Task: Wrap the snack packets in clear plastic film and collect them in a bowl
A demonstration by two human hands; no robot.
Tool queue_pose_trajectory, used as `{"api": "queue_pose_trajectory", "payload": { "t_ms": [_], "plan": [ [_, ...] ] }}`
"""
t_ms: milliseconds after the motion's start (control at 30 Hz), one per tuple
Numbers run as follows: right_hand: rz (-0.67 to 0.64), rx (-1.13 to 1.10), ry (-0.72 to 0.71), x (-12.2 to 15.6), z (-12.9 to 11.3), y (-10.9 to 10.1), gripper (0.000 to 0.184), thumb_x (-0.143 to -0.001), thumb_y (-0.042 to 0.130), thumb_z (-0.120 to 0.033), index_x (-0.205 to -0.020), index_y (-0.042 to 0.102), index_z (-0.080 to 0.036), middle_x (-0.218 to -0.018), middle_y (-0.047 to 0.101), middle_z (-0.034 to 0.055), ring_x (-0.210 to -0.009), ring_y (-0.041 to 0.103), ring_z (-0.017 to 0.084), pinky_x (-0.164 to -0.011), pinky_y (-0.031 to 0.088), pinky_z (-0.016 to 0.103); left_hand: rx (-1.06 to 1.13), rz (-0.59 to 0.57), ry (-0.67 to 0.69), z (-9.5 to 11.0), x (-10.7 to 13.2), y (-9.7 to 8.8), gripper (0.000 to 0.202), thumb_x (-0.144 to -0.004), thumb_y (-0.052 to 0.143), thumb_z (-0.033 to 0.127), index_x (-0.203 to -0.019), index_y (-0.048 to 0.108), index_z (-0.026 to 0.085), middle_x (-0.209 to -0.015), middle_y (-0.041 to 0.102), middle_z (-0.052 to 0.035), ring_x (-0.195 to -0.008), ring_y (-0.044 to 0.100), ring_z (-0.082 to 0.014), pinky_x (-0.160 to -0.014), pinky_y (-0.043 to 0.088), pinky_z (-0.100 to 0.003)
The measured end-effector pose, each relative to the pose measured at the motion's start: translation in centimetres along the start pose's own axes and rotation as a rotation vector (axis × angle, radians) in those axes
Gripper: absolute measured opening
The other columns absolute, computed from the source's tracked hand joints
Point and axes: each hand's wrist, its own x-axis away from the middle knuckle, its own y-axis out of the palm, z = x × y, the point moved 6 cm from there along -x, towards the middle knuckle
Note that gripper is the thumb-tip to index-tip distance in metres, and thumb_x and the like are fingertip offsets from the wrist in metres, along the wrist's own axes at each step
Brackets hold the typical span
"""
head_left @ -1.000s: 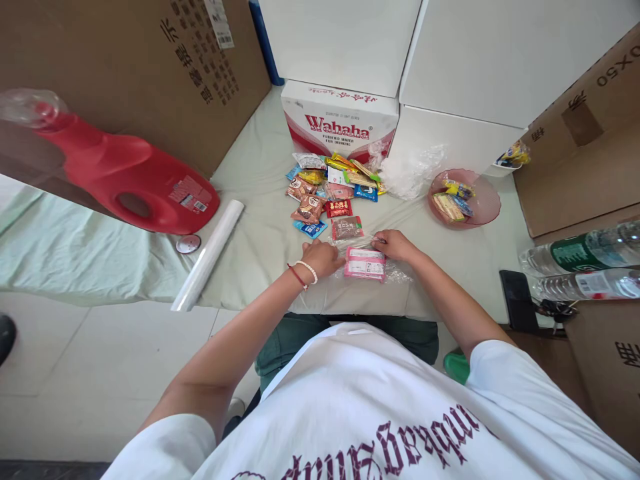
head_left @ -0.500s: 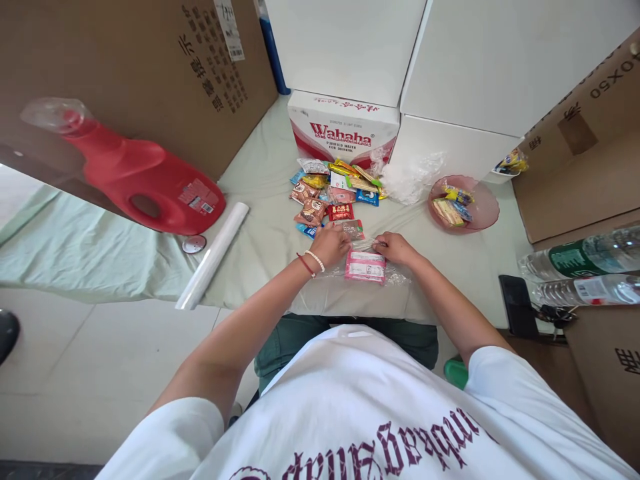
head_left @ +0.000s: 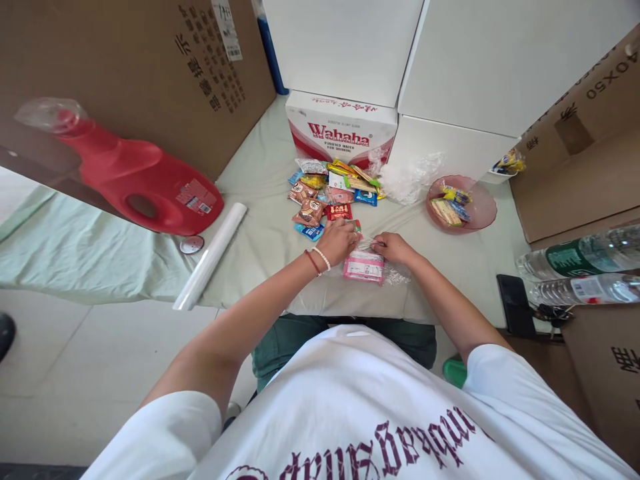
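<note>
A clear plastic bag [head_left: 399,274] lies at the table's front with a pink packet [head_left: 364,268] inside it. My right hand [head_left: 393,247] pinches the bag's gathered mouth from the right. On the opposite side my left hand [head_left: 340,241] has its fingers bent down at the bag's edge, partly covering a snack packet with a green and red end [head_left: 357,227]. Just beyond my left hand are a blue packet [head_left: 309,231], a red packet [head_left: 339,211] and brown-wrapped snacks [head_left: 309,212], part of a pile of several wrapped snacks.
A pink bowl [head_left: 480,207] with some snacks stands right, beside crumpled clear plastic [head_left: 413,179]. Behind the pile is a Wahaha carton [head_left: 343,127]. Left are a plastic roll [head_left: 210,259] and a red jug [head_left: 145,177]. Bottles [head_left: 595,290] and a phone [head_left: 515,305] lie right.
My left hand has shifted slightly right and now covers more of the green-and-red-ended packet. The blue packet beside it shows more. My right hand stays at the bag's mouth.
</note>
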Motion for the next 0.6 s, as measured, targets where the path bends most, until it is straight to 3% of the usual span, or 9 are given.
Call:
{"api": "queue_pose_trajectory", "payload": {
  "t_ms": [200, 300, 367, 400, 467, 533, 600],
  "plan": [
    [-0.007, -0.005, 0.007, 0.0, 0.3, 0.2, 0.028, -0.093, 0.053, -0.036, -0.075, 0.063, -0.018, -0.078, 0.057, 0.0013, -0.071, 0.048, 0.015, -0.066, 0.031, 0.026, -0.058, 0.088, -0.069, -0.4, -1.4, -1.1, 0.020, -0.091, 0.057, 0.018, -0.092, 0.077, 0.018, -0.103, 0.065, -0.0151, -0.111, 0.051, -0.0328, -0.093, 0.037, -0.050],
    [-0.008, -0.016, 0.013, 0.0, 0.6, 0.4, 0.027, -0.093, 0.052, -0.035, -0.078, 0.065, -0.017, -0.080, 0.059, 0.0015, -0.072, 0.048, 0.015, -0.067, 0.032, 0.026, -0.090, 0.324, -0.185, -0.3, 0.6, -4.0, 0.025, -0.096, 0.051, 0.022, -0.101, 0.075, 0.018, -0.106, 0.064, -0.0146, -0.112, 0.051, -0.0334, -0.094, 0.039, -0.049],
    [-0.008, -0.022, 0.016, -0.1, 0.7, 0.5, 0.027, -0.093, 0.053, -0.035, -0.077, 0.065, -0.017, -0.080, 0.059, 0.0016, -0.072, 0.048, 0.015, -0.067, 0.032, 0.026, -0.104, 0.466, -0.203, 1.0, 2.8, -5.6, 0.030, -0.100, 0.046, 0.025, -0.106, 0.074, 0.019, -0.105, 0.066, -0.0136, -0.109, 0.053, -0.0319, -0.094, 0.040, -0.048],
    [-0.009, -0.026, 0.014, -0.1, 0.7, 0.4, 0.027, -0.093, 0.053, -0.035, -0.077, 0.065, -0.017, -0.080, 0.059, 0.0016, -0.072, 0.048, 0.015, -0.067, 0.033, 0.025, -0.101, 0.482, -0.179, 2.0, 3.9, -5.8, 0.031, -0.101, 0.044, 0.025, -0.108, 0.074, 0.019, -0.105, 0.067, -0.0132, -0.107, 0.054, -0.0307, -0.093, 0.041, -0.046],
    [-0.010, -0.037, 0.005, -0.3, 0.5, 0.2, 0.028, -0.093, 0.054, -0.037, -0.079, 0.067, -0.017, -0.080, 0.060, 0.0015, -0.074, 0.050, 0.015, -0.068, 0.034, 0.025, -0.074, 0.405, -0.095, 4.3, 5.6, -4.9, 0.032, -0.101, 0.043, 0.025, -0.113, 0.073, 0.021, -0.108, 0.070, -0.0116, -0.101, 0.058, -0.0275, -0.089, 0.044, -0.042],
    [-0.024, -0.053, -0.012, -0.6, 0.1, 0.0, 0.029, -0.092, 0.055, -0.040, -0.083, 0.069, -0.016, -0.079, 0.061, 0.0007, -0.075, 0.051, 0.015, -0.068, 0.034, 0.025, -0.053, 0.259, -0.070, 5.9, 6.5, -2.6, 0.033, -0.099, 0.045, 0.022, -0.121, 0.071, 0.022, -0.118, 0.072, -0.0109, -0.103, 0.061, -0.0264, -0.088, 0.046, -0.040],
    [-0.051, -0.075, -0.013, -1.0, -0.3, -0.2, 0.033, -0.092, 0.056, -0.044, -0.087, 0.072, -0.016, -0.076, 0.062, -0.0006, -0.073, 0.051, 0.015, -0.066, 0.034, 0.025, -0.041, 0.111, -0.118, 6.3, 6.6, 0.2, 0.036, -0.098, 0.047, 0.018, -0.126, 0.069, 0.021, -0.129, 0.071, -0.0107, -0.109, 0.063, -0.0267, -0.089, 0.047, -0.040]
  ]
}}
